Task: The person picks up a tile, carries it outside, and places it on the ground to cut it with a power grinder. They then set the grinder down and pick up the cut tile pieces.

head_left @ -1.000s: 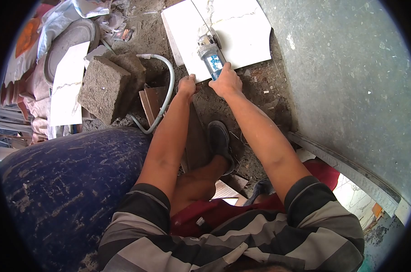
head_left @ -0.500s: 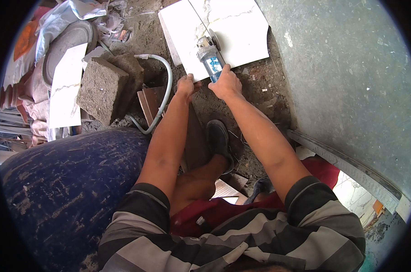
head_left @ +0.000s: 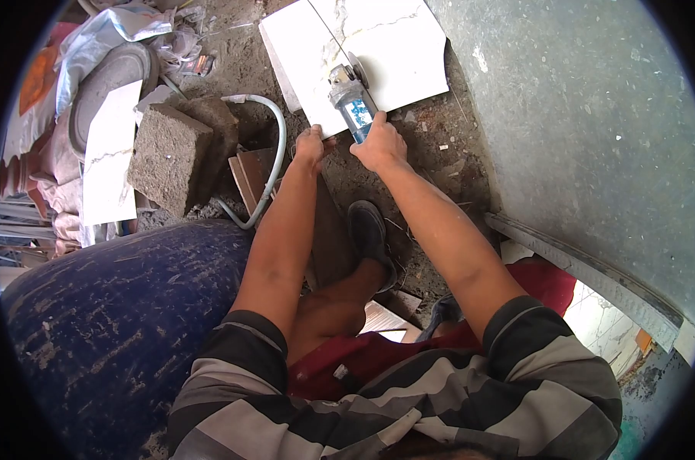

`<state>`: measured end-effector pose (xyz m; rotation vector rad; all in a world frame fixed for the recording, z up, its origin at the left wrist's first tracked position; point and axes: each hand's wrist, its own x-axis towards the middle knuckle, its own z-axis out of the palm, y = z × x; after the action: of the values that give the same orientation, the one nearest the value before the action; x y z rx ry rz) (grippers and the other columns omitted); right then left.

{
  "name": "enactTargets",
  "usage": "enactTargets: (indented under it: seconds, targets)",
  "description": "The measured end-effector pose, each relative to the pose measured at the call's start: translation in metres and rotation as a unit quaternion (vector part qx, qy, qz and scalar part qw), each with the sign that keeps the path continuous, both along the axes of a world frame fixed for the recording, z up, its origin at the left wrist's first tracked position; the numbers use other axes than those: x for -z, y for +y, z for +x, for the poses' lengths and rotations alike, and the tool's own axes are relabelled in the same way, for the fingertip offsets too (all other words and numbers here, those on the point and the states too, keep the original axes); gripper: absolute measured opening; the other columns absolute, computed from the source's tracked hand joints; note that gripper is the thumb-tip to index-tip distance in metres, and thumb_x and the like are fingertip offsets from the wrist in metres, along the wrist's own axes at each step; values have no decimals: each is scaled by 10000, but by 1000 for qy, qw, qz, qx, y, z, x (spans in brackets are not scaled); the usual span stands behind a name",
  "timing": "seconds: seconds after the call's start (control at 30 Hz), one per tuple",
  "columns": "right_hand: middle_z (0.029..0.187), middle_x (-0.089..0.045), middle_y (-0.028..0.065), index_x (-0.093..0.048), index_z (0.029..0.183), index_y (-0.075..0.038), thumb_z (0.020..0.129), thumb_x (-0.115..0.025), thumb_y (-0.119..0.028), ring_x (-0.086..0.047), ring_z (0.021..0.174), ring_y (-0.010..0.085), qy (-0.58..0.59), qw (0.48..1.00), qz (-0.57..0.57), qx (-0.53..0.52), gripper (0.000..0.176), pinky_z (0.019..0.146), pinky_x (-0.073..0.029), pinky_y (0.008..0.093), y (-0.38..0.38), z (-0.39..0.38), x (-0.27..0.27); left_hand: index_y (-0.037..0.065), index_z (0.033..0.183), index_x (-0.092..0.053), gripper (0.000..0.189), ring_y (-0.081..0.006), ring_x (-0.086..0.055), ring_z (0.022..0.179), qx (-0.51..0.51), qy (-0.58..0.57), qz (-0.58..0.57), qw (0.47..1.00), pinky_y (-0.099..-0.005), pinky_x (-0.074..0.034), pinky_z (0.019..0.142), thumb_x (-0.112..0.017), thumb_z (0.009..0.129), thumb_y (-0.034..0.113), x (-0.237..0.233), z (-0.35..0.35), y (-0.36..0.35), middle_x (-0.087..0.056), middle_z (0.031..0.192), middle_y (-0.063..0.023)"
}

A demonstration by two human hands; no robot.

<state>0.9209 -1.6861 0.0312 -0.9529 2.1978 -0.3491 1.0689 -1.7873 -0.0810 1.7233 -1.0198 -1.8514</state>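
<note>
A white tile with grey veining (head_left: 401,61) lies on the ground at the top of the view, with a thin dark line running across it from its far edge to the grinder's disc. My right hand (head_left: 381,144) is wrapped round the rear of a blue and silver angle grinder (head_left: 355,107), whose disc stands on edge at the tile's surface. At the tile's near corner, my left hand (head_left: 311,146) grips the edge, thumb on top and fingers partly hidden. Whether the disc is spinning is not clear.
Left of my arms are a rough block (head_left: 167,157), a grey hose (head_left: 280,146), a large dark blue drum (head_left: 125,307) and another tile piece (head_left: 111,157). A grey panel (head_left: 577,115) rises at right. My shoe (head_left: 368,230) is below the hands.
The whole view has shifted slightly, with the tile a little further left in it. The grinder sits in nearly the same place on the tile, and both hands keep their grips.
</note>
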Motion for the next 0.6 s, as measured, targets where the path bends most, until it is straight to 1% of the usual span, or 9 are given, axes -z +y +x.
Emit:
enactTargets:
  seconds: [0.37,0.47,0.53,0.6]
  targets:
    - [1159,-606,226,-406,1229,-6,716,-769,-289,-607,1095,366,1,1000,2,4,689,941,-498,453,11,0,1,26,1090,-550,304,-165,-616,690,-8,8,6,1000,-359,-559,694,-392,1042,281,-1,0,1,-625,893,-72]
    - [1197,-574,231,-373,1265,-9,730,-782,-298,-598,1121,365,-10,1000,17,-6,733,959,-498,433,12,-1,-1,26,1089,-546,300,-167,-614,684,-11,2,8,1000,-363,-557,696,-395,1041,281,-2,-1,1,-624,889,-72]
    - [1150,-609,229,-409,1222,-7,714,-771,-287,-612,1084,371,4,1000,-2,3,685,932,-501,456,14,1,0,26,1092,-543,299,-168,-615,683,-8,3,3,1000,-363,-556,695,-395,1041,280,0,-1,1,-625,888,-74]
    - [1149,-610,230,-410,1220,-6,713,-773,-286,-612,1083,371,6,1000,-4,3,684,929,-502,456,15,2,0,25,1095,-541,298,-168,-616,682,-5,3,-2,1000,-364,-556,694,-396,1041,280,2,0,0,-626,888,-77]
